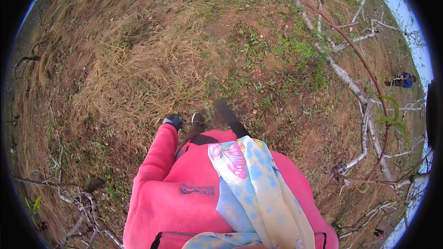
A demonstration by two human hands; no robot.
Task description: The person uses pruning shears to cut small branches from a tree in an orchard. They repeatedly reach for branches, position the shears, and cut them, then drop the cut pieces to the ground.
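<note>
My left hand, in a dark glove, hangs low beside my leg, close to my dark shoe. Its fingers look curled, but whether anything lies inside them I cannot tell. The pink fleece sleeve reaches down to that glove. My right hand is out of view. Over the front of my pink fleece jacket falls a light scarf with butterfly prints. A blurred dark strap sticks out past the jacket's lower edge. Dry grass and low green weeds cover the ground before me.
On the right stands a tree with pale bare branches, and a reddish shoot arches across it. More branches spread at the lower left. Farther off on the right is another person in blue.
</note>
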